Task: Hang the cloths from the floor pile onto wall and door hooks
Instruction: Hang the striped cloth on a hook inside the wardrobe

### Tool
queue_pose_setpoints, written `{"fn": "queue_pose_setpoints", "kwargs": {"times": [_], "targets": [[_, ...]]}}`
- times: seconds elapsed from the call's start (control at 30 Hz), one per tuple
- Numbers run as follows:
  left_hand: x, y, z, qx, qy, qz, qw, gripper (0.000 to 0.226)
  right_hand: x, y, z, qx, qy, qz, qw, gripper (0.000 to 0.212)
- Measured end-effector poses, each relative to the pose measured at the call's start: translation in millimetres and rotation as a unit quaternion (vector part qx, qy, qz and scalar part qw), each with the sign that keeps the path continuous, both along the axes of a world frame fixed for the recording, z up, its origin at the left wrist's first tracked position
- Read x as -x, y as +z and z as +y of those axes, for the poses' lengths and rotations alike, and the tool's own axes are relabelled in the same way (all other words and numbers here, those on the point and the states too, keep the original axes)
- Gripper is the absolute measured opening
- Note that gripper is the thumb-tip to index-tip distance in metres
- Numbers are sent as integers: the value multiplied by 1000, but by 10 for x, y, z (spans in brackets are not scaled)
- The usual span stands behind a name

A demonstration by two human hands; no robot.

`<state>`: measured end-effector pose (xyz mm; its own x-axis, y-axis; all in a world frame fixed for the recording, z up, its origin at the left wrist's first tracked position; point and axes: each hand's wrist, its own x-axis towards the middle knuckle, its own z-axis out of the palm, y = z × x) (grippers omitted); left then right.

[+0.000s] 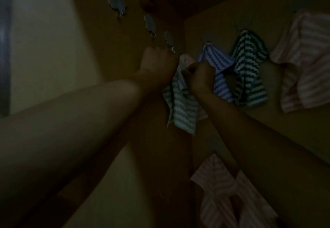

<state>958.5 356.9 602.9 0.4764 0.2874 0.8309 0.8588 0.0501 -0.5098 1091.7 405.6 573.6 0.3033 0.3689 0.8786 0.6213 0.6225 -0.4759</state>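
Note:
The scene is dark. Both my hands are raised to a row of cloud-shaped hooks on a brown door. My left hand (158, 65) grips the top of a pale green striped cloth (180, 106) just below the lowest cloud hook (169, 40). Beside it, my right hand (200, 77) pinches the same cloth's upper edge. The cloth hangs down between my wrists. Whether it sits on the hook is hidden by my left hand.
Two more cloud hooks (115, 0) (149, 23) sit higher on the door. On the wall to the right hang a blue striped cloth (218, 67), a dark green striped cloth (248, 67) and a pink striped cloth (303, 60). Another pink cloth (223, 192) hangs lower.

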Motion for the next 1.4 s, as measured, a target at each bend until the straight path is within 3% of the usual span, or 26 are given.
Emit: {"fn": "queue_pose_setpoints", "kwargs": {"times": [0.2, 0.37, 0.53, 0.67, 0.8, 1.1, 1.4], "targets": [[32, -297, -130, 47, -37, -48, 997, 19, -79, -293, -234, 26, 24, -15, 999, 32], [98, -519, -336, 76, -66, -54, 994, 33, -84, -447, -549, 72, -40, -42, 996, 20], [225, -683, -567, 171, -89, -87, 978, 48, 51, -745, -961, 125, -119, -113, 979, 41], [454, -892, -790, 185, -136, -89, 969, 51, 190, -933, -1354, 171, -149, -152, 962, 52], [694, -1061, -1094, 239, -145, -108, 954, 45, 418, -1074, -1806, 223, -210, -193, 932, 47], [1131, -1572, -1677, 327, -176, -117, 921, 58, 781, -1491, -2826, 328, -297, -196, 875, 70], [1320, -2215, -2295, 412, -227, -135, 872, 55, 1034, -2030, -3805, 406, -318, -158, 842, 65]]}}
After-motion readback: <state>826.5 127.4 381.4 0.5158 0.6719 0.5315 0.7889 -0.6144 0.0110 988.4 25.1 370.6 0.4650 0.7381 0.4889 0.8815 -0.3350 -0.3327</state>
